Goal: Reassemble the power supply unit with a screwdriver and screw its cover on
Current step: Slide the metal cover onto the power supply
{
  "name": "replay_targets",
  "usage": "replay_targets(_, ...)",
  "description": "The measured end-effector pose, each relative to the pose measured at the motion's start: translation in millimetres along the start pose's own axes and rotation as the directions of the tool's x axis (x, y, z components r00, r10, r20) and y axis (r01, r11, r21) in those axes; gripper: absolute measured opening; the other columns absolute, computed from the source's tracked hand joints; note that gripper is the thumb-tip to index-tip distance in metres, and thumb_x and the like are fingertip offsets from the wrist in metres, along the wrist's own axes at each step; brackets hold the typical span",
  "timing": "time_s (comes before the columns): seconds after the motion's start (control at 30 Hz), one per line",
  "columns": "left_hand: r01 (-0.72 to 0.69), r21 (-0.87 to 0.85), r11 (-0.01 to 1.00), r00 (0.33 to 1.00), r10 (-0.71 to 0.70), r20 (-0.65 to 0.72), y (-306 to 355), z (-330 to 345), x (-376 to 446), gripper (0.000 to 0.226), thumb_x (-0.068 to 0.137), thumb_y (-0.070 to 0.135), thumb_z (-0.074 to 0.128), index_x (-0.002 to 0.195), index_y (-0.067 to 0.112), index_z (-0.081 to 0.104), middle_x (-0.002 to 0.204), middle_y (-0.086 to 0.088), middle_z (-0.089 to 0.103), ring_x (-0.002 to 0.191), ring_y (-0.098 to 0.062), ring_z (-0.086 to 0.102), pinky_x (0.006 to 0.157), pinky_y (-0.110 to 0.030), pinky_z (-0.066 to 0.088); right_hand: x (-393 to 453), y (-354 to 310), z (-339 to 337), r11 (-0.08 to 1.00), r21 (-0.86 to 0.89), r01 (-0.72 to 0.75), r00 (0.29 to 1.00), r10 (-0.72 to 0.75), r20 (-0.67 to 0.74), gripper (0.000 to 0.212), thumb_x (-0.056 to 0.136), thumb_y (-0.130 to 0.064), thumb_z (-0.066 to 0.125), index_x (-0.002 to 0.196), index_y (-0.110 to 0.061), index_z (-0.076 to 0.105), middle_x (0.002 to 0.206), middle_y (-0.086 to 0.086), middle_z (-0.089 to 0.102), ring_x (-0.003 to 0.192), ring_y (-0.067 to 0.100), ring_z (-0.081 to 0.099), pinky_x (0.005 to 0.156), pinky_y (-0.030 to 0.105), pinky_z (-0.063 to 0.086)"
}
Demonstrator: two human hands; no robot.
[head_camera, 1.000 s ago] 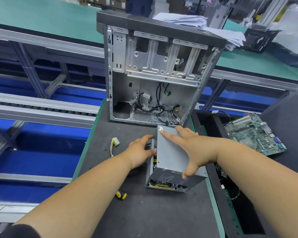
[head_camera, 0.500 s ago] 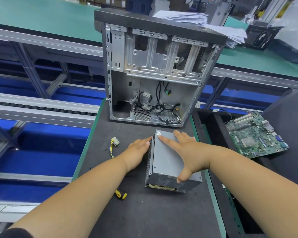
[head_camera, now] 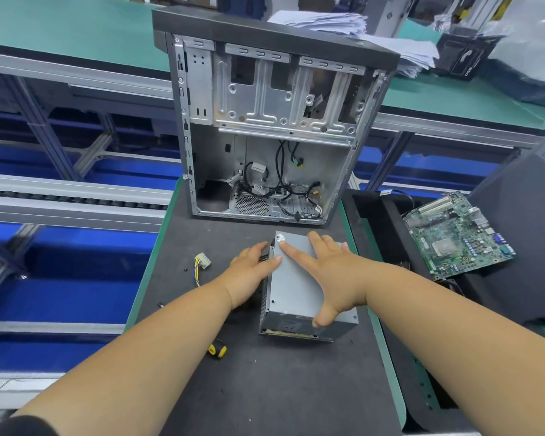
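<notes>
The grey power supply unit [head_camera: 296, 287] lies on the dark mat, its flat cover facing up. My right hand [head_camera: 334, 272] lies spread on the cover with straight fingers, the thumb hooked over the near edge. My left hand [head_camera: 249, 275] presses against the unit's left side, fingers straight and reaching its top edge. A yellow-and-black screwdriver [head_camera: 217, 350] lies on the mat near my left forearm, mostly hidden by the arm. A white connector with yellow and blue wires [head_camera: 202, 262] lies left of my left hand.
An open computer case [head_camera: 274, 121] stands upright just behind the unit, loose cables inside. A green motherboard [head_camera: 456, 234] rests in a black tray on the right. Papers lie behind the case on the green bench. Conveyor rails run along the left.
The cover has dropped flatter onto the unit. My left fingers have straightened and shifted up along the left side. My right hand stays on top.
</notes>
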State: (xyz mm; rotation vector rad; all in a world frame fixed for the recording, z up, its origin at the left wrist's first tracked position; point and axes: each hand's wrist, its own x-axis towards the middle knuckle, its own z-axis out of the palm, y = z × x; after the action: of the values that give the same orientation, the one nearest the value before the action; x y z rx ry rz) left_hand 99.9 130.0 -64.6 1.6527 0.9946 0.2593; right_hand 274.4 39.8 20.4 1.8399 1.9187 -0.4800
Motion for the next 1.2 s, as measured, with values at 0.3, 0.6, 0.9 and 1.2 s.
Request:
replay_targets(0.3,-0.033,0.154,0.987,0.999,0.033,-0.001,-8,3,-3,0.06,0.095,0.047,0.053,0.149,0.027,0.035,0.142,-0.002,0.04,0.137,-0.022,0.034,0.115,-0.044,0.03,5,0,15,0.999,0.046,0.002,1.0,-0.002,0.002,0.144,0.051,-0.059,0.085,0.144,-0.053,-0.025,0.159,0.016,-0.018,0.147,0.039,-0.015,0.115,0.067,0.001)
replay_targets(0.6,-0.017,0.242,0.97,0.998,0.0,0.07,-2,7,-7,0.059,0.101,0.049,0.035,0.154,0.031,0.017,0.143,-0.005,0.033,0.14,-0.028,0.02,0.112,-0.042,0.021,6,3,16,0.993,0.116,0.022,1.0,-0.02,-0.021,0.144,0.049,-0.058,0.086,0.142,-0.057,-0.024,0.16,0.014,-0.016,0.147,0.036,-0.015,0.116,0.065,-0.001)
replay_targets(0.9,0.005,0.311,0.951,0.995,-0.035,0.09,1,15,-10,0.068,0.099,0.055,0.033,0.155,0.029,0.004,0.146,-0.005,0.026,0.142,-0.028,0.018,0.116,-0.045,0.02,7,1,20,0.991,0.131,0.037,0.999,-0.031,-0.044,0.141,0.052,-0.056,0.086,0.144,-0.054,-0.022,0.16,0.014,-0.017,0.147,0.037,-0.016,0.115,0.065,-0.003)
replay_targets(1.2,0.087,0.09,0.992,0.99,-0.096,0.108,5,15,-10,0.082,0.091,0.066,0.041,0.155,0.034,0.0,0.157,-0.001,0.015,0.148,-0.026,0.013,0.119,-0.05,0.018,9,-4,18,0.991,0.127,0.05,0.998,-0.044,-0.049,0.14,0.052,-0.057,0.085,0.147,-0.052,-0.018,0.159,0.014,-0.016,0.147,0.037,-0.015,0.115,0.065,-0.001)
